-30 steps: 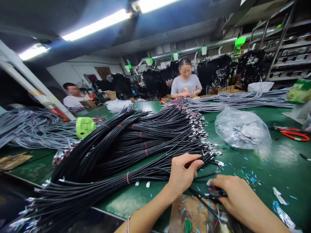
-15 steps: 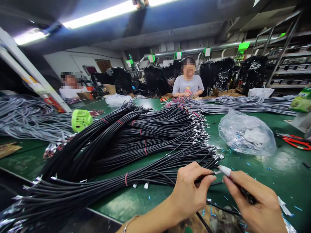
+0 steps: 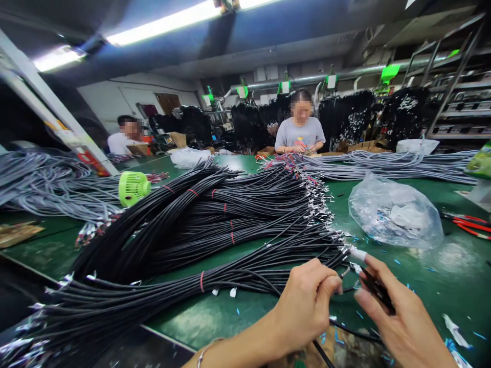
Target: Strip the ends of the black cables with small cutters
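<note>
Black cable end (image 3: 346, 273) up front, folks, poking out between the thumb and finger of our left hand (image 3: 305, 296), which pinches it tightly above the green tabletop (image 3: 215, 319). Just beside it, our right hand (image 3: 408, 317) curls round a black hand tool (image 3: 378, 291), exact type hard to tell, a white fingertip cover (image 3: 358, 254) on its forefinger. Below us, a stained brown board (image 3: 347, 352) peeks out! Blue scraps (image 3: 338, 337) litter the table, and we have a black cable bundle (image 3: 161, 296) at our left, cinched by a red tie (image 3: 201, 281). Farther out, more bundles fan their pale-tipped ends toward a clear plastic bag (image 3: 395, 214), red-handled pliers (image 3: 471, 222) to its right. Over on the left sits a lime-green fan (image 3: 133, 188); and across the table, behind grey cables (image 3: 383, 163), we see a co-worker in a grey T-shirt (image 3: 300, 134), hands together.
</note>
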Action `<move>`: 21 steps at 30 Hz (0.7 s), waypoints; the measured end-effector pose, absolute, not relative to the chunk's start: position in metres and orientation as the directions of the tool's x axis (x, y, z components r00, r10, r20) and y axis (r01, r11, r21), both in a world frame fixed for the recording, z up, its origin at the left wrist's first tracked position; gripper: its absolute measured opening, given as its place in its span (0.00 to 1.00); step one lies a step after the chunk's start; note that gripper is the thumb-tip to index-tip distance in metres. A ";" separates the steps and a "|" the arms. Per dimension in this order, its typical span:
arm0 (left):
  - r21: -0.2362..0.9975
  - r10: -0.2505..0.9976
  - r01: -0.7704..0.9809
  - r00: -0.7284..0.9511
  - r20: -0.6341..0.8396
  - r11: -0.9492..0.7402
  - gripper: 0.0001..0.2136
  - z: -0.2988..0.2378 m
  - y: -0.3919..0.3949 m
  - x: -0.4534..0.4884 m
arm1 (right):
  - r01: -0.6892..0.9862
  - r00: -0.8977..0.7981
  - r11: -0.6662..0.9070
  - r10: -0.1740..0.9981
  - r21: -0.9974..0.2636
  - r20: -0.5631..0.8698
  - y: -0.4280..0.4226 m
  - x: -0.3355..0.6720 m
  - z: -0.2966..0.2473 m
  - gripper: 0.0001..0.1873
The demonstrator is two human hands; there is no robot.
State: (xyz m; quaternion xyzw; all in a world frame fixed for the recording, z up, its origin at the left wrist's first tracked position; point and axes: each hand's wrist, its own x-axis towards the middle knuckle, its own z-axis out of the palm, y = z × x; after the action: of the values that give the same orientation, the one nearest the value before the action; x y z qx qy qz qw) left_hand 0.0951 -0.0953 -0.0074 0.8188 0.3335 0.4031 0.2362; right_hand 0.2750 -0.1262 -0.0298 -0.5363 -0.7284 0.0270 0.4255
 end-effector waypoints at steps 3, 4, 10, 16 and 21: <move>0.679 0.751 0.350 0.456 0.478 -0.645 0.13 -0.007 -0.096 0.095 | 0.732 -0.084 0.470 0.781 -0.493 0.619 -0.129 0.272 -0.024 0.15; 0.682 0.752 0.350 0.459 0.473 -0.642 0.13 -0.007 -0.096 0.095 | 0.712 -0.098 0.495 0.772 -0.497 0.628 -0.130 0.271 -0.022 0.14; 0.711 0.794 0.373 0.401 0.456 -0.596 0.14 -0.008 -0.095 0.097 | 0.656 -0.042 0.549 0.712 -0.518 0.701 -0.134 0.268 -0.022 0.07; 0.751 0.836 0.368 0.271 0.477 -0.548 0.12 -0.008 -0.095 0.100 | 0.624 -0.059 0.580 0.703 -0.524 0.709 -0.137 0.265 -0.022 0.09; 0.763 0.820 0.301 0.194 0.539 -0.572 0.06 -0.009 -0.095 0.100 | 0.641 -0.007 0.554 0.696 -0.531 0.718 -0.139 0.265 -0.025 0.10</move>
State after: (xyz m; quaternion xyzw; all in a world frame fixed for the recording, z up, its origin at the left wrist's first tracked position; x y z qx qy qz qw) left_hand 0.0998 -0.0948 -0.0090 0.7287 0.3845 0.5052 0.2567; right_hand 0.2651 -0.1386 -0.0253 -0.4713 -0.7090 0.0260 0.5239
